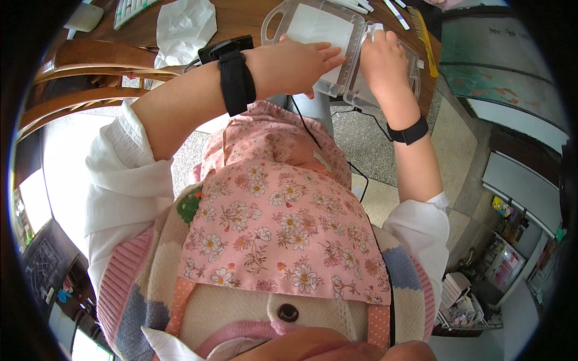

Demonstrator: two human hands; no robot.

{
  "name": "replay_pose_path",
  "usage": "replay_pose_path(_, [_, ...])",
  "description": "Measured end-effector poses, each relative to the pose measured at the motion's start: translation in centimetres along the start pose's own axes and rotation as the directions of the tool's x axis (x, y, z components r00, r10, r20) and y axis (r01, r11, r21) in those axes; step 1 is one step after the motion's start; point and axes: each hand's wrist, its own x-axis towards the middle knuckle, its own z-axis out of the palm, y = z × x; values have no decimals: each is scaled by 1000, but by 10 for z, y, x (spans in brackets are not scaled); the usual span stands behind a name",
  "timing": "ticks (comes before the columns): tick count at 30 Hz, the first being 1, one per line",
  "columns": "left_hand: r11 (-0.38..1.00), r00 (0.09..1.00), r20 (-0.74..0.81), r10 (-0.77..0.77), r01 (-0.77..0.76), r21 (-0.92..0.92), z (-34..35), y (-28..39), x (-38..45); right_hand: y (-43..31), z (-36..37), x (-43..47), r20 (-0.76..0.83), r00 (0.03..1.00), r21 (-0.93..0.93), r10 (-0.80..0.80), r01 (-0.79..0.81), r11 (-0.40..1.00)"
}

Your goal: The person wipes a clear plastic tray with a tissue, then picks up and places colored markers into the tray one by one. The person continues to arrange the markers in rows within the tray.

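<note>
A clear plastic carrying case (pixel 339 88) lies unfolded on the table, with handle loops at its outer ends. A white rectangular sheet (pixel 316 25) lies in its left half. My left hand (pixel 311 61) is spread flat over that half, fingers apart and holding nothing, the fingertips near the hinge. My right hand (pixel 386 58) is over the right half with its fingers curled around a crumpled white tissue (pixel 373 30). Most of the tissue is hidden by the hand. Black straps circle both wrists.
Crumpled white paper (pixel 185 31) lies on the wooden table (pixel 239 20), left of the case. Several white pens (pixel 354 5) lie behind it; a yellow comb (pixel 424 43) rests along the right edge. Wooden chair rails (pixel 99 56) stand at left. Black cables (pixel 307 124) hang over my lap.
</note>
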Motion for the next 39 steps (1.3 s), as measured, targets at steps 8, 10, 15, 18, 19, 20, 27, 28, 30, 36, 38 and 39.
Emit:
replay_pose_path(8, [1000,999,-30,-21,21,7,9,1,-2,23,-1,-4,-17,1000,139,-11,13,990])
replay_pose_path(10, [1000,1000,-21,-13,13,13,9,0,0,27,2,-1,-37,999,169,17,-11,986])
replay_pose_path(15, [1000,1000,-13,-16,16,1,8,-1,-2,61,24,37,117,993,291,-9,-25,956])
replay_pose_path(18, [1000,1000,-13,-12,11,-19,6,-2,-1,81,-1,51,112,993,303,-19,-16,953])
replay_pose_path(19, [999,1000,-1,-20,19,-28,6,-1,0,77,-35,54,91,996,297,-14,-14,955])
replay_pose_path(20, [998,999,13,-43,43,-41,7,0,-2,63,-77,60,384,905,542,182,-381,749])
replay_pose_path(27, [998,998,18,-63,63,10,9,1,-3,48,-13,51,-21,999,374,-39,44,926])
replay_pose_path(28, [998,998,14,-58,58,11,9,1,-2,48,-3,47,-225,971,401,-80,167,901])
replay_pose_path(30, [999,999,12,-50,49,9,9,2,0,45,9,50,-153,986,479,66,16,877])
replay_pose_path(36, [999,999,3,-43,43,13,10,2,-1,41,10,39,-177,940,508,292,-167,845])
replay_pose_path(38, [998,999,-10,-39,40,39,14,0,-2,43,12,34,-218,947,450,234,-115,885])
replay_pose_path(39, [999,999,-14,-36,36,37,14,0,-2,44,13,36,-224,952,452,206,-85,888])
